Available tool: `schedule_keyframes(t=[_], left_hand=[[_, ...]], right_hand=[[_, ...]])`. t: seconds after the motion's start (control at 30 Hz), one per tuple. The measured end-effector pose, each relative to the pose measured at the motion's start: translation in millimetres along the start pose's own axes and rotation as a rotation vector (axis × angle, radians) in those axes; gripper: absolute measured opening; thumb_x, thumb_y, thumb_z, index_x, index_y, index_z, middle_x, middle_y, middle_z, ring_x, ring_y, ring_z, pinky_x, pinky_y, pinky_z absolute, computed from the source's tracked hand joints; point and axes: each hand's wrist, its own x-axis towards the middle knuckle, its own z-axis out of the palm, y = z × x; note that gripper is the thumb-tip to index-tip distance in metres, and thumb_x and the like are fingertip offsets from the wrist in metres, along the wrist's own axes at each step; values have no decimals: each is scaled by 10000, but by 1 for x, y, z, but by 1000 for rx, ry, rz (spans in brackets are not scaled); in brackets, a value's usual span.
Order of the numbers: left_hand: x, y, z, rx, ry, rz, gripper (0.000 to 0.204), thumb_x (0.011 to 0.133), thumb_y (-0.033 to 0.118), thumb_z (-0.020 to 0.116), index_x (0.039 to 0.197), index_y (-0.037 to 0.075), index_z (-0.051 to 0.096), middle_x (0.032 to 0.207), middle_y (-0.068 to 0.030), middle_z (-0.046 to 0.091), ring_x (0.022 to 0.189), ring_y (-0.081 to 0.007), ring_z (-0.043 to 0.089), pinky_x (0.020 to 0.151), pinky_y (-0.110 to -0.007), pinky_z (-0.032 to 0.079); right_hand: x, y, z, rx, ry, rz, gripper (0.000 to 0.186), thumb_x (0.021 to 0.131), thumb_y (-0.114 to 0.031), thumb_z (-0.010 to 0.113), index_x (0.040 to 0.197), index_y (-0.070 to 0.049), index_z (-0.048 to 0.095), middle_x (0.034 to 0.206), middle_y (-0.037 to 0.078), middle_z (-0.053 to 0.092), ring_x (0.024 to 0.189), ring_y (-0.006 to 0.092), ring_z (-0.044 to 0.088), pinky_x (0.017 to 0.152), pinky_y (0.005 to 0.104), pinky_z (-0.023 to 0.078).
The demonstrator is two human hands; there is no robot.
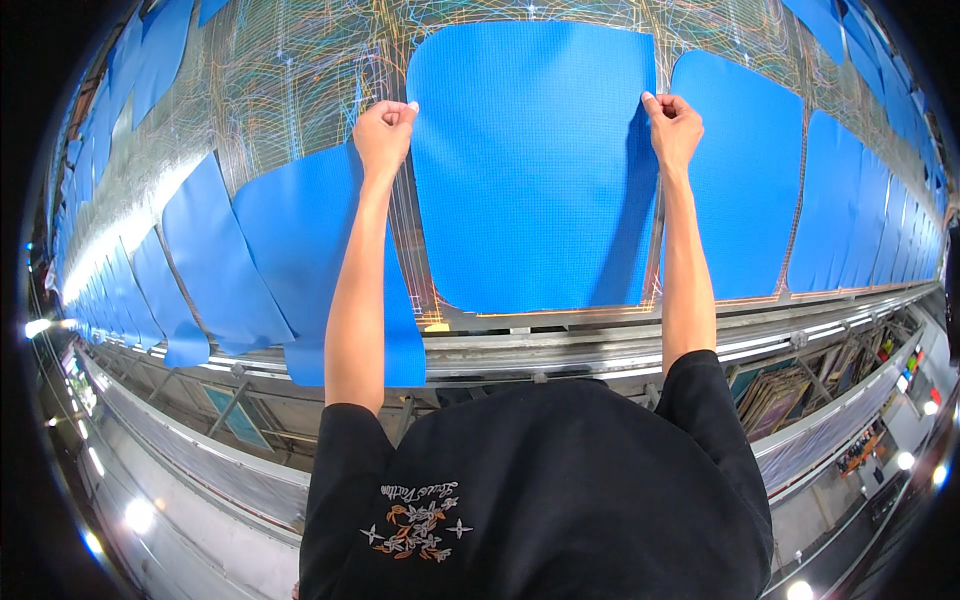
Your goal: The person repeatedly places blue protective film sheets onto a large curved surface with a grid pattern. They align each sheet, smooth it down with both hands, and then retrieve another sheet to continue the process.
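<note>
My left hand [388,125] pinches the left edge of a blue textured sheet [525,165] near its rounded upper corner. My right hand [672,122] is closed on the same sheet's right edge, at about the same height. The sheet lies on a long metal table [285,85] marked with criss-crossing coloured lines, and a shadow falls down its right side. Another blue sheet [745,185] lies just to the right; the overlapping blue sheet [290,250] on the left hangs past the table's front edge, partly behind my left forearm.
Long rows of blue sheets [850,200] run off to both sides, with more along the table's far side [155,50]. Metal rails [530,350] follow the near edge. Below are flat stacked frames [775,400] and a lower rail [200,465].
</note>
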Motion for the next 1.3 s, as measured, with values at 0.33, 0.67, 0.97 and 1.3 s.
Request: schedule_keyframes(t=[0.33, 0.67, 0.97, 1.3], left_hand=[[-8, 3, 9, 270, 102, 97, 212, 883, 233, 802, 934, 37, 739, 877, -66, 708, 784, -192, 648, 681, -374, 481], [-107, 39, 74, 297, -356, 865, 640, 1039, 398, 510, 1594, 93, 419, 1680, -129, 358, 1556, -401, 292, 1271, -592, 159], [24, 66, 77, 452, -225, 947, 647, 1010, 472, 544, 1556, 128, 488, 1655, -156, 393, 1543, -424, 299, 1272, -601, 151], [13, 61, 98, 535, 236, 620, 681, 1031, 471, 528, 1575, 68, 450, 1652, -187, 386, 1536, -432, 307, 1264, -607, 148]], right_hand=[[-7, -9, -2, -202, 90, -163, 293, 862, -228, 818, 1018, -2, 717, 857, 105, 693, 752, 243, 638, 714, 396, 516], [-148, -20, 24, -454, -911, -1231, 777, 1006, -651, 484, 1513, -63, 515, 1587, 145, 474, 1519, 301, 376, 1287, 504, 209], [-12, -62, 74, -485, -596, -1130, 722, 1018, -544, 530, 1596, -123, 428, 1670, 132, 376, 1569, 326, 288, 1276, 572, 155], [-25, -54, 106, -433, 33, -633, 789, 1041, -501, 474, 1583, 59, 350, 1641, 320, 319, 1558, 463, 238, 1256, 631, 117]])
